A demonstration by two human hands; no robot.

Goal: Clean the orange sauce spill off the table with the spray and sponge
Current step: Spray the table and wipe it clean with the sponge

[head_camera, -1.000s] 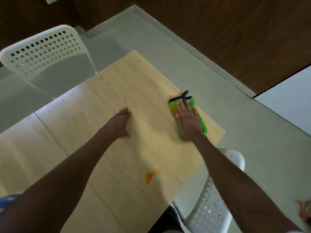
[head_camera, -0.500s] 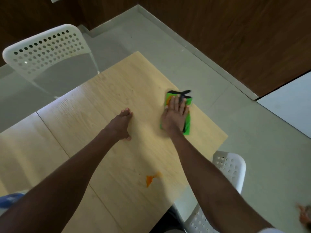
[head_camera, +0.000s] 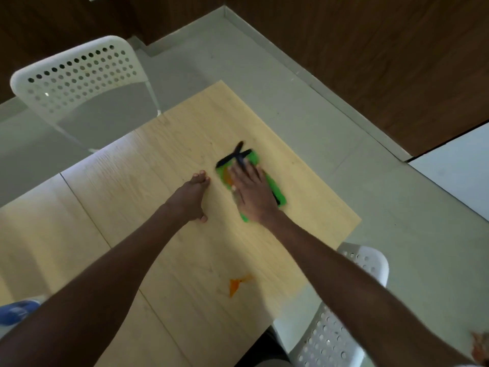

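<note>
A green sponge cloth (head_camera: 275,190) with black straps lies flat on the light wooden table (head_camera: 169,160), stained orange near its left edge. My right hand (head_camera: 250,190) presses on it with straight fingers. My left hand (head_camera: 191,198) rests on the table just left of the sponge, fingertips and thumb touching the wood. An orange sauce spill (head_camera: 235,286) sits on the table nearer to me, between my forearms. No spray bottle is in view.
A white perforated chair (head_camera: 79,78) stands at the table's far left. Another white chair (head_camera: 344,327) is tucked at the near right edge. A blue object (head_camera: 16,311) shows at the left edge. Grey floor and dark wood walls surround the table.
My right hand slid the sponge left across the table, then slightly back right, turning it. My left hand stayed where it was. The orange spill looks unchanged.
</note>
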